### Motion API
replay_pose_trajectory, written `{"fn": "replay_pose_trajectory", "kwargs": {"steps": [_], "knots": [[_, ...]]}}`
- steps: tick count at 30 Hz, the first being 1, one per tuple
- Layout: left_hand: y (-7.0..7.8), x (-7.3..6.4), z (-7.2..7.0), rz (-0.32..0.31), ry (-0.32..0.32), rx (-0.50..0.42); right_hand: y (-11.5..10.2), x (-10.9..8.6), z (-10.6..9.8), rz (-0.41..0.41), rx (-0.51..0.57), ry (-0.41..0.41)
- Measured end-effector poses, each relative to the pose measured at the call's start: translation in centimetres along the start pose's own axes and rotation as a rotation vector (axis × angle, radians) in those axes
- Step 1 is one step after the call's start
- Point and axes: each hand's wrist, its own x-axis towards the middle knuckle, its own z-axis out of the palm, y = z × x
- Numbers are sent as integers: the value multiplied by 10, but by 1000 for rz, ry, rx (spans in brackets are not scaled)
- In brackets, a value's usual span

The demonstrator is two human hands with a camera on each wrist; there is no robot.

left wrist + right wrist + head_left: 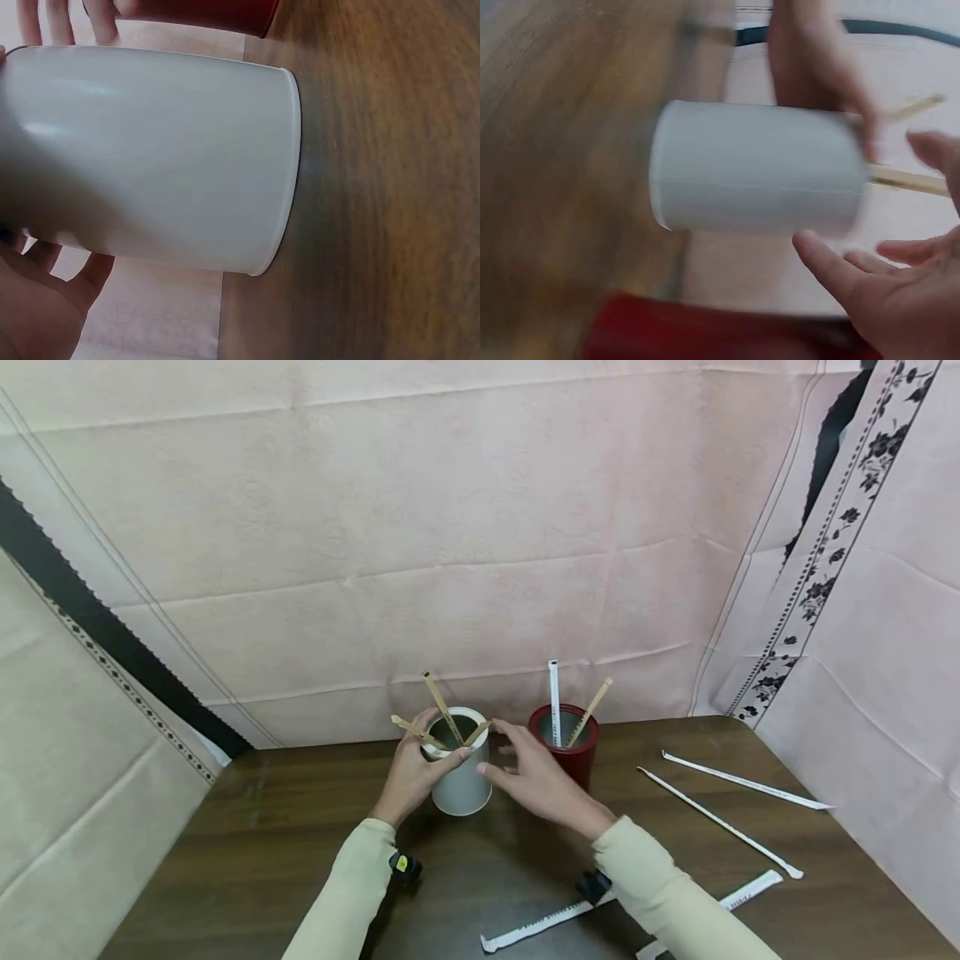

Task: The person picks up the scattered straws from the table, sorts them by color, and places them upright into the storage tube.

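A light grey can (461,787) with a white rim stands on the table, several thin tan sticks (444,708) leaning in it. My left hand (414,768) grips the can's left side near the rim, its thumb across the front. In the left wrist view, fingers of my left hand (45,300) touch the can wall (157,157). My right hand (542,777) hovers by the can's right side with fingers spread and nothing held; the right wrist view shows its fingers (832,266) extended close to the can (757,169). The sticks' lower ends are hidden inside.
A dark red can (577,764) stands to the right, holding a white strip (554,702) and a tan stick (591,710). Several white paper-like strips (746,783) lie on the brown table (300,860), some under my right forearm. A pale cloth (450,527) hangs behind.
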Motion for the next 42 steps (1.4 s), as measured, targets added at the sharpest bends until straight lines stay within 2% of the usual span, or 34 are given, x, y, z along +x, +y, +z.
{"fn": "replay_pose_trajectory", "kwargs": {"steps": [3,7,9,11,13,16,19,25,27,30,35,40,42], "knots": [[2,-2,0,-4,6,-8,-10,-16,-26,-9,-8,125],[4,-6,-4,-27,23,0,-2,-22,-63,-33,-46,409],[5,-7,-6,-33,29,0,10,-19,-80,24,-70,547],[4,-8,-7,-33,30,1,22,-15,-92,112,-59,607],[4,-8,-8,-31,30,2,35,-11,-100,191,-15,588],[2,-7,-7,-29,31,6,48,-5,-103,252,29,474],[1,-5,-6,-26,31,4,57,0,-101,236,6,415],[1,-1,-1,-22,24,8,58,2,-103,167,-156,478],[1,0,1,-23,24,15,51,-1,-107,157,-155,485],[1,0,0,-20,22,20,34,-2,-115,108,-86,469],[1,1,0,-10,10,5,-11,-2,-130,-84,17,464],[1,1,2,-10,17,-19,-54,7,-130,-285,-44,541],[1,1,3,-6,16,-24,-67,13,-126,-337,-69,566]]}}
